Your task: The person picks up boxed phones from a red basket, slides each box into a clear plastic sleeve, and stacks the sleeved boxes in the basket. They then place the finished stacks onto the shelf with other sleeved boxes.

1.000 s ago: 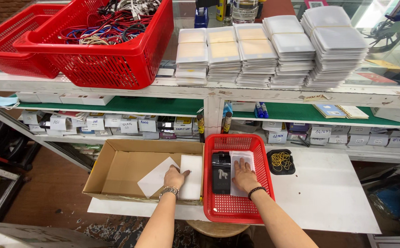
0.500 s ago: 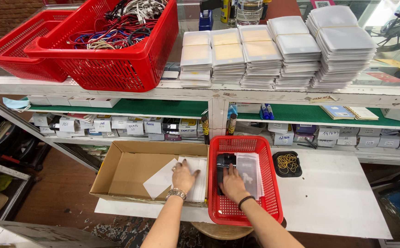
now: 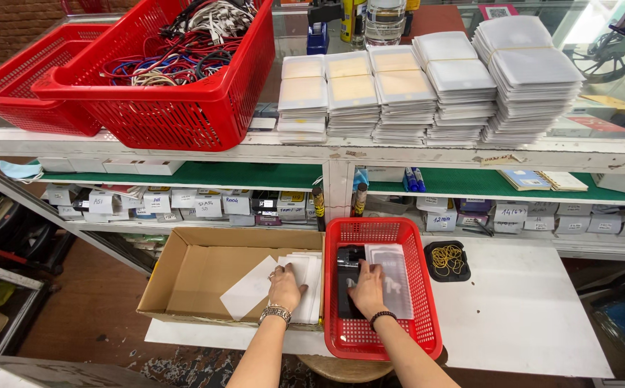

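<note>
Right hand [image 3: 367,288] has slid from 3 o'clock to 9 o'clock in the small red basket [image 3: 427,327], grip flat on dark item [image 3: 348,260] | left hand [image 3: 286,286] stays flat, grasping nothing, on white sleeves [image 3: 311,267] in cardboard box [image 3: 190,276] | rubber-band tray [image 3: 447,260] at 2 o'clock on bench [image 3: 528,316].

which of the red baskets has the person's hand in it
The small red basket on the white table, beside the cardboard box; the right hand rests inside it. The two bigger baskets sit untouched on the top shelf.
</note>
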The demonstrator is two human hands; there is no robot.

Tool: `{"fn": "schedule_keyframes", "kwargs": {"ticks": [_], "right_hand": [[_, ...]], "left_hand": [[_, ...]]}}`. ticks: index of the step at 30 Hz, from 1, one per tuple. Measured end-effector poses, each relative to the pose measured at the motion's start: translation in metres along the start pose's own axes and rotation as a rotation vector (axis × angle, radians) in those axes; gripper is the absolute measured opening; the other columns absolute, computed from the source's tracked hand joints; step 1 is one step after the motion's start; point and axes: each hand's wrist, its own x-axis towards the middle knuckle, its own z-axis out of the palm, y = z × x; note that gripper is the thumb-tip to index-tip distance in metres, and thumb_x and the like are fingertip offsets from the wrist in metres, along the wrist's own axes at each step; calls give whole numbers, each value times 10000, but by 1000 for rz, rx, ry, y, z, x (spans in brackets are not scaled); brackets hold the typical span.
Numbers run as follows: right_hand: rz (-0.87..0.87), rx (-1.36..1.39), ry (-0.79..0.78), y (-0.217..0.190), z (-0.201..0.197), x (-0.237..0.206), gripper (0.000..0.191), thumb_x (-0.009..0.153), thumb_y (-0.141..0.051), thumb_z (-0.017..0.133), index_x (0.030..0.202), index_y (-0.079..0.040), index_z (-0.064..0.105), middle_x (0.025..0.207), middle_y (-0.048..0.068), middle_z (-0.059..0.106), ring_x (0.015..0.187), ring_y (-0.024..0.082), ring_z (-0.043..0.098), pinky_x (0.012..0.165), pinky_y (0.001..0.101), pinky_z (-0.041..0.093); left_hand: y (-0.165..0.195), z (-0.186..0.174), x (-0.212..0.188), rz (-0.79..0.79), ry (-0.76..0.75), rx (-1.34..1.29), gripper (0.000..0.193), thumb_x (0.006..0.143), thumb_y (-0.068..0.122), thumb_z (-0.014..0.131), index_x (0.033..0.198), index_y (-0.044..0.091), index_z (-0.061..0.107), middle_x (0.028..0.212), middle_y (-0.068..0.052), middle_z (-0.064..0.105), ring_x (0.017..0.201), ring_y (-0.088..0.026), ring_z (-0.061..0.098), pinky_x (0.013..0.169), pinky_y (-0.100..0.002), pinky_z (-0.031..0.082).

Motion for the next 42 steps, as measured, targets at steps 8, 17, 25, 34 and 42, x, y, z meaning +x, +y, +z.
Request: {"fn": "schedule_keyframes", "kwargs": {"ticks": [8, 17, 25, 34, 42], "right_hand": [[78, -229, -195, -10, -14, 8, 937, 812, -370, 847, 1472, -6, 291, 1342, 292, 477, 1223, 441, 572, 1034, 440, 526], [98, -58, -110, 0, -23, 13, 822, 743, -385, 889, 1340, -38, 443, 1225, 233, 655, 1132, 380, 664, 970, 442, 550], [-99, 180, 86, 15, -56, 42, 446, 844, -273, 828, 1182, -30, 670, 1075, 178, 761, 1016, 273, 732, 870, 367, 566], [-353, 1692, 35, -29, -128, 38, 244, 985, -39, 650, 1217, -76, 585, 1105, 79, 727, 1008, 179, 700, 835, 357, 595], [-323, 1641, 109, -23, -120, 22, 237, 959, -35, 644, 1184, -59, 572, 1103, 113, 728, 1006, 183, 710, 845, 370, 628]], "left_hand": [[-7, -7, 11, -120, 222, -234, 317, 902, 142, 661, 1191, 14, 679, 1106, -243, 717, 1075, -419, 677, 961, -492, 540], [-41, -51, 29, -137, 209, -1326, 260, 912, 164, 732, 1071, -42, 738, 964, -127, 788, 810, -211, 737, 732, -348, 578], [-16, -67, 19, 80, -101, -1405, 291, 873, 186, 790, 1044, -48, 762, 932, -116, 788, 745, -145, 718, 669, -308, 590], [42, -49, -3, 400, -93, -1067, 222, 849, 160, 794, 980, -20, 786, 834, -54, 795, 699, -69, 697, 632, -234, 554], [56, -48, -10, 450, -14, -1027, 220, 871, 171, 787, 969, -25, 787, 815, -52, 788, 693, -42, 661, 608, -227, 527]]}}
